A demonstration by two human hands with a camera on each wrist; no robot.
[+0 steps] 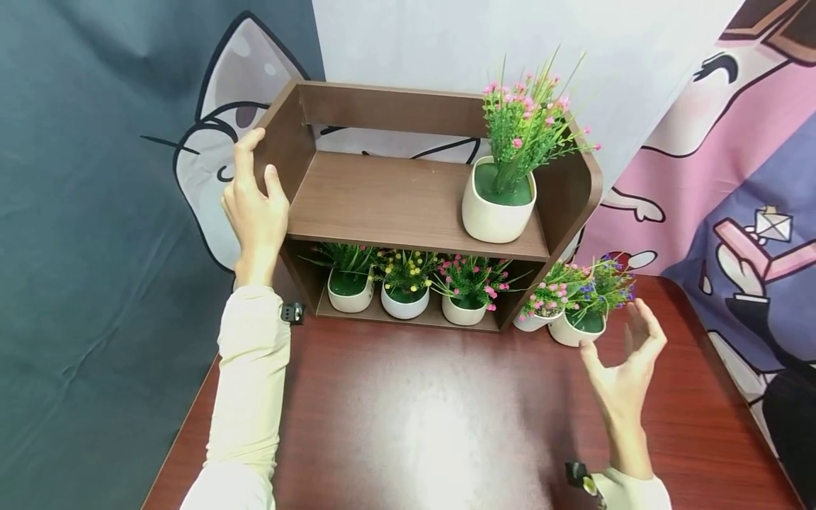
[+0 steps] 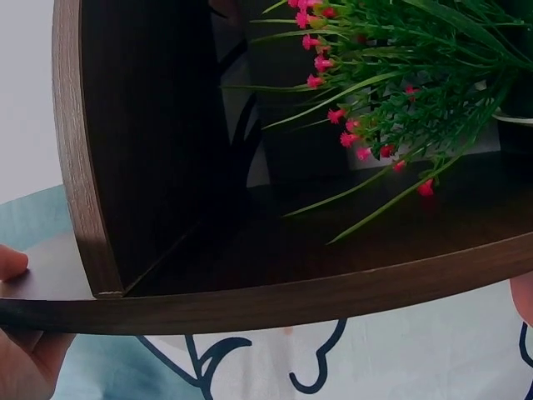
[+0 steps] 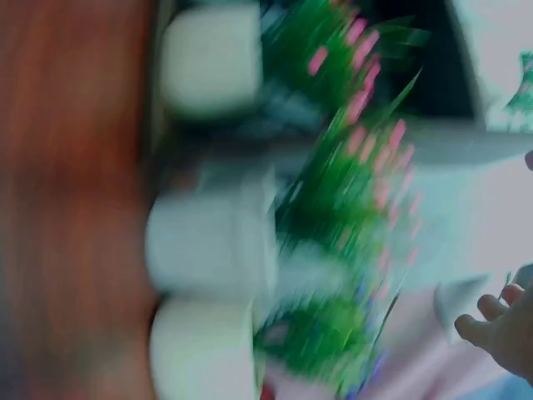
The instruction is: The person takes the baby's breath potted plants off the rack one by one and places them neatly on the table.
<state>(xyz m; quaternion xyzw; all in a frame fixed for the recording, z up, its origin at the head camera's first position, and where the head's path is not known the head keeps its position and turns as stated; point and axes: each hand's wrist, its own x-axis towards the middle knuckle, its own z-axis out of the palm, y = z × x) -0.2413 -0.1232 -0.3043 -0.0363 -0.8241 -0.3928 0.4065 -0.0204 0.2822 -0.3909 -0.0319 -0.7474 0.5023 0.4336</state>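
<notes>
While the left hand (image 1: 257, 223) stands at the front edge of the shelf unit's left side panel (image 1: 290, 152), its index finger reaches up, tip bent over, thumb spread well apart from it. Left wrist view: panel edge runs between thumb and fingers; whether they touch it, cannot tell.

Right hand (image 1: 625, 382): raised over the table (image 1: 382, 397), thumb and fingers parted in a wide C, nothing between them. Nearest to it, the cream pot with blue-violet flowers (image 1: 576, 331), upright on the table. Just beside that, against the unit's right end, a white pot with pale pink flowers (image 1: 537, 322). Right wrist view heavily blurred; pots and blooms smear together.

Shelf unit (image 1: 382, 202): brown, two tiers. Upper board, right end: a large cream pot with tall grass and pink blooms (image 1: 497, 212), upright, near the right side panel. Lower tier, left to right: a cream pot with dark green leaves and pink-red flowers (image 1: 350, 294), a white pot with yellow flowers (image 1: 405, 304), a cream pot with deep pink flowers (image 1: 463, 312); all upright.

Table red-brown, with a bright glare patch. Printed cloth (image 1: 146, 283) hangs at left, cartoon animal on it. Cream sleeves on both arms; a small black device (image 1: 293, 313) at the left wrist.
</notes>
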